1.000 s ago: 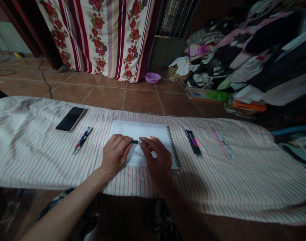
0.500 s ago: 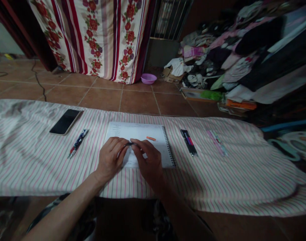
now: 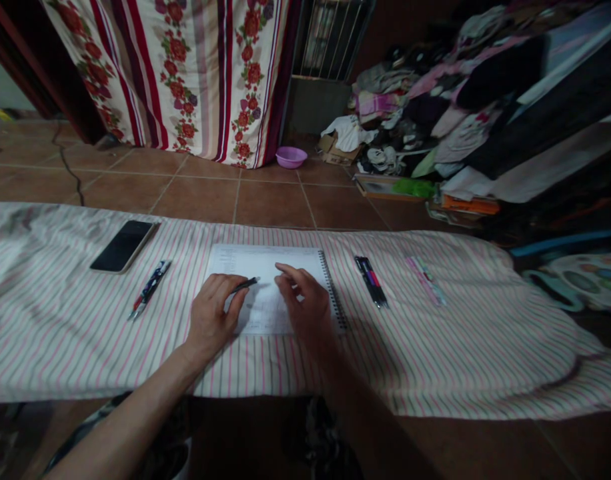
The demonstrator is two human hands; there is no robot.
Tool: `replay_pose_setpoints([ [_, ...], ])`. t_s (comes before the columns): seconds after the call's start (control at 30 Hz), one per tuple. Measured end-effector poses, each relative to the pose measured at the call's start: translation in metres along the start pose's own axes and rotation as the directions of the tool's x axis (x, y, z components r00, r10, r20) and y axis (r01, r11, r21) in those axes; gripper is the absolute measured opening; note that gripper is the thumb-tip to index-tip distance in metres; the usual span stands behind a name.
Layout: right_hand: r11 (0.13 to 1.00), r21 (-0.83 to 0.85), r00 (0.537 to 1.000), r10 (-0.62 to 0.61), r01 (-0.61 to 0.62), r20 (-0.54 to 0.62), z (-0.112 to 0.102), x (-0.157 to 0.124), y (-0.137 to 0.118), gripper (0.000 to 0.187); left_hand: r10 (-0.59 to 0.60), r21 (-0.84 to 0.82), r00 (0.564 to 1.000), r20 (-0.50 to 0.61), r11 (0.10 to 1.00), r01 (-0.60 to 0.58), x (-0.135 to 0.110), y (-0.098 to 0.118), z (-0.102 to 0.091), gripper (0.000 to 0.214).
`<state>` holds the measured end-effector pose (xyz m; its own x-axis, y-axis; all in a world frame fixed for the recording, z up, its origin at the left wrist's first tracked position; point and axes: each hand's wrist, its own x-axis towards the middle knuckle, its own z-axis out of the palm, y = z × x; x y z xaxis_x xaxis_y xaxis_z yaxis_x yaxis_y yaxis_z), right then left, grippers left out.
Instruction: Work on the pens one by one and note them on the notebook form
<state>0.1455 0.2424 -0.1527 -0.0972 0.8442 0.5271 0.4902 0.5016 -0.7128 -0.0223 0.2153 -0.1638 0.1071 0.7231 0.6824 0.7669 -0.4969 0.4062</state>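
The left hand (image 3: 211, 312) pinches a thin, dark, pen-like piece (image 3: 245, 285) between thumb and fingers, its free end jutting out toward the right over a white, spiral-bound paper notebook (image 3: 265, 259). The piece slants slightly upward toward that end; its other end is hidden within the grip, so its full length cannot be told. The right hand (image 3: 308, 305) is just beside it, apart from the piece, with its fingers curled loosely and the tips of thumb and forefinger slightly parted; nothing can be made out between them.

The step in hand looks like close handling of this small piece above the page. The next move on it, as I judge, calls for a steady left pinch and for the right fingertips to line up with the exposed end, without squeezing so slim a thing askew.

On the striped cloth covering the worktop (image 3: 460, 340), a group of slim pens with dark patterned and red barrels (image 3: 149, 289) lies to the left, near a flat, black-screened smartphone (image 3: 123, 247). To the notebook's right lie black pens with purple and red markings (image 3: 371, 282), and farther right, slim pastel pens (image 3: 426, 281).
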Motion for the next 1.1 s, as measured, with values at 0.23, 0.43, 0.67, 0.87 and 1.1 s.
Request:
replay_pose_setpoints([
  [0.23,0.904,-0.422,0.985,0.124,-0.063,0.119,-0.008,0.006,0.049,0.022,-0.005,-0.002,1.0,0.005,1.0,0.005,-0.001,-0.002,-0.001,0.012],
  [0.43,0.79,-0.606,0.967,0.221,-0.099,0.13,-0.003,0.007,0.058,0.021,-0.008,-0.005,1.0,-0.005,1.0,0.008,0.001,-0.001,-0.001,0.012],
  [0.67,0.89,-0.406,0.961,0.263,-0.207,0.088,0.003,0.012,0.06,0.015,-0.003,-0.013,1.0,-0.008,1.0,0.003,0.0,-0.003,-0.003,0.012],
  [0.87,0.939,-0.067,0.932,0.344,-0.338,0.114,0.004,0.014,0.043,0.014,-0.005,-0.005,0.999,-0.032,1.0,0.005,0.0,-0.005,-0.005,0.013],
  [1.1,0.975,-0.01,0.968,0.222,-0.222,0.12,0.005,0.01,0.025,0.014,-0.016,-0.005,1.0,-0.017,1.0,0.016,0.001,-0.003,-0.004,0.012],
])
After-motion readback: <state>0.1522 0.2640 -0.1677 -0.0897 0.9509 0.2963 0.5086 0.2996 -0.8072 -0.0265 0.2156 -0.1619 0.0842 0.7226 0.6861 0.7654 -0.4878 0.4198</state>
